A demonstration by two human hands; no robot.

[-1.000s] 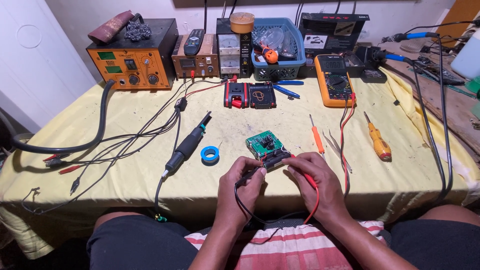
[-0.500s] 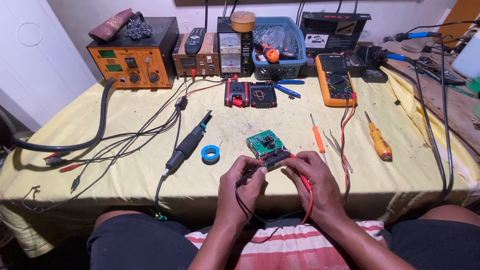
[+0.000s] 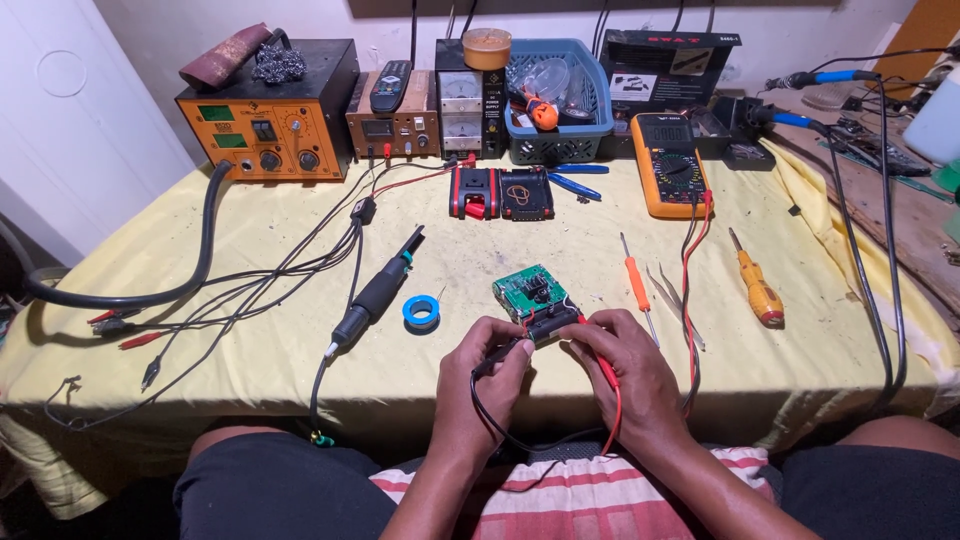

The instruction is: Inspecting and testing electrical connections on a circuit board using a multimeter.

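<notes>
- Since the earlier frame, little has moved; both hands stay at the bench's near edge.
- Left hand (image 3: 487, 372) fingers pinch the black probe (image 3: 503, 355); right hand (image 3: 628, 362) fingers pinch the red probe (image 3: 598, 362).
- Circuit board (image 3: 530, 292) lies just beyond both fingertips, equally near each.

A matt yellow cloth (image 3: 250, 330), softly creased, covers the table. At its centre lies a green circuit board (image 3: 528, 291) with a glossy lacquered face and black plastic parts. The left hand (image 3: 487, 372) pinches a matt black plastic probe (image 3: 503, 355); the right hand (image 3: 628, 368) pinches a smooth red plastic probe (image 3: 597, 358), both trailing rubbery leads. At nine o'clock from the board sits a shiny blue tape roll (image 3: 421, 311) and a matt black soldering handle (image 3: 375, 296). At three o'clock lie orange plastic-handled screwdrivers (image 3: 756, 288) with bare metal shafts and metal tweezers (image 3: 672, 297). At twelve o'clock stands an orange painted metal station (image 3: 270, 130).
</notes>
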